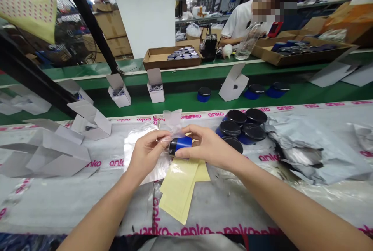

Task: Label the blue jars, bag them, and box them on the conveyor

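My right hand (208, 144) is wrapped round a blue round container with a black top (183, 144), tipped on its side. My left hand (151, 150) pinches a clear plastic bag (173, 121) beside the container's black end. Whether the container is partly inside the bag I cannot tell. Beneath both hands lie yellow paper sheets (177, 192) and a stack of clear plastic bags (132, 144). To the right of my right hand, several more blue containers with black tops (252, 132) stand close together.
Open white boxes (67, 154) stand at the left. A torn grey plastic bag (335, 146) lies at the right. Behind runs a green belt (180, 105) with white boxes and blue containers on it. Cardboard trays (157, 58) and a person (239, 21) are beyond.
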{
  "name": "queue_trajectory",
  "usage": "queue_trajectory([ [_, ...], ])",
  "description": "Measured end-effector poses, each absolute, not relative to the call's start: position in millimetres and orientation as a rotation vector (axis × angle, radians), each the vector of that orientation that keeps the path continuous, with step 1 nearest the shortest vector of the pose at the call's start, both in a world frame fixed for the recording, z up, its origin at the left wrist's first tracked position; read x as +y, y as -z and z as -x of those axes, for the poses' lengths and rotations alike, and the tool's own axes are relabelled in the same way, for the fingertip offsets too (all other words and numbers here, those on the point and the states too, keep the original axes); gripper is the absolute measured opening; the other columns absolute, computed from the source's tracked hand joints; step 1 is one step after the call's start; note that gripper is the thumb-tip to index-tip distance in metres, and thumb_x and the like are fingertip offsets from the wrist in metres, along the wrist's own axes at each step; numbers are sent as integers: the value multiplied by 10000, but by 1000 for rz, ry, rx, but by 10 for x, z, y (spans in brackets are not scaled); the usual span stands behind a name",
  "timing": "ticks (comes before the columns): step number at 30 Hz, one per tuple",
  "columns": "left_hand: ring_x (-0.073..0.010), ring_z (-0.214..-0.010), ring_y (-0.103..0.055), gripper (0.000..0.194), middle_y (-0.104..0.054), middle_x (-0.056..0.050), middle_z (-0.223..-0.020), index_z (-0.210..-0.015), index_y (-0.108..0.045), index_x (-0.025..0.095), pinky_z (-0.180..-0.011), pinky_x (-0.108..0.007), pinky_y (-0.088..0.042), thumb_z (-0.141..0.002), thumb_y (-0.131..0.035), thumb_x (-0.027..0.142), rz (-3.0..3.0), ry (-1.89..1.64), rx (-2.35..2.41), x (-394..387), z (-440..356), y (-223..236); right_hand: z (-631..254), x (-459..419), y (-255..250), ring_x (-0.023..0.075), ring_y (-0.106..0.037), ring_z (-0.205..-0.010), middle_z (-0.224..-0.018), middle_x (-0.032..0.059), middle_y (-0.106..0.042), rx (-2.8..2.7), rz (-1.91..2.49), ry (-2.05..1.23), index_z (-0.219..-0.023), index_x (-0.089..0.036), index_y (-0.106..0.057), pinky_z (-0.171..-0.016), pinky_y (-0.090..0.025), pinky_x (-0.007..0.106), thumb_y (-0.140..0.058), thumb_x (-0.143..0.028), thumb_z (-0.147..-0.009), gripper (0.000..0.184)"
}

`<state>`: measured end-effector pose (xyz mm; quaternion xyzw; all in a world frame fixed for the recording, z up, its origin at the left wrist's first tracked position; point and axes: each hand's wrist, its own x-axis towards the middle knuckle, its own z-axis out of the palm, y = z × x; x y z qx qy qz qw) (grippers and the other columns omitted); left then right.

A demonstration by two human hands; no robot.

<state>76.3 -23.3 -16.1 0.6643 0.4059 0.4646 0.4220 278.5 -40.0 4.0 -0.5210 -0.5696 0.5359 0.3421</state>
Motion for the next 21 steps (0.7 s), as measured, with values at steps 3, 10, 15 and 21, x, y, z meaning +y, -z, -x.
queue_trajectory([
  [3,-122,-637,-649,98,-737,-10,-782,-894,-789,219,-604,-230,-553,-896,-698,257,-1680,-1225,1011,-258,-775,193,-2746,-421,-51,211,-642,-827,-857,0,-662,-1379,1400,-1337,-878,-237,-540,-713,-489,344,-884,-414,-639,455],
  [10,-123,-707,-676,82,-731,0,-816,-966,-697,210,-658,-225,-554,-957,-616,218,-1980,-1418,1154,-282,-782,322,-2589,-488,-8,143,-603,-696,-798,-45,-606,-964,1255,-1455,-895,-244,-497,-643,-482,294,-878,-480,-692,492],
  [15,-120,-662,-655,86,-708,16,-785,-1004,-657,227,-638,-228,-531,-968,-587,192,-2219,-1333,1136,-317,-808,353,-2549,-448,59,153,-635,-711,-840,-34,-595,-838,1207,-1415,-890,-245,-486,-665,-561,322,-892,-519,-678,534],
  [21,-138,-686,-657,100,-703,-3,-805,-989,-638,229,-626,-245,-523,-984,-556,286,-2059,-1226,1156,-318,-888,252,-2597,-457,46,159,-690,-819,-1088,37,-640,-985,1125,-1396,-1037,-241,-549,-757,-612,348,-791,-531,-794,450],
])
